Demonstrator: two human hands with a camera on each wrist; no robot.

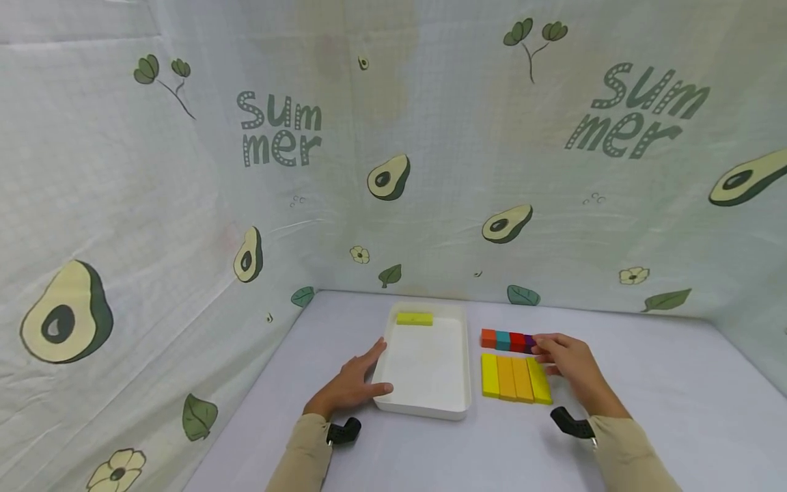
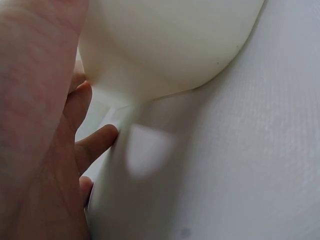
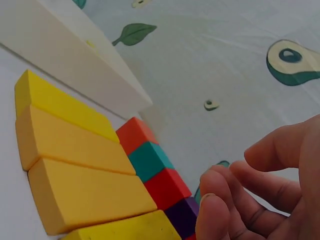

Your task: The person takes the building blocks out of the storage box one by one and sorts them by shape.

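Note:
My left hand [image 1: 350, 386] rests at the left side of a white tray [image 1: 424, 412], its thumb over the rim. In the left wrist view, the fingers [image 2: 97, 142] are spread beside the tray's outer wall. One yellow block [image 1: 415, 319] lies inside the tray at the far end. To the tray's right, my right hand [image 1: 572, 362] is at the right end of a row of small blocks: orange [image 1: 488, 338], teal [image 3: 151, 161], red [image 3: 167, 188] and purple [image 3: 182, 216]. Its fingers are loosely bent, with nothing visible between thumb and fingertips; they partly hide the row's end.
Nearer than the small row, several long blocks lie side by side, with yellow [image 1: 490, 376] and yellow-orange [image 1: 522, 380] ones among them. A white cloth [image 1: 492, 451] covers the table. Behind it hangs a curtain [image 1: 443, 137] printed with avocados and leaves.

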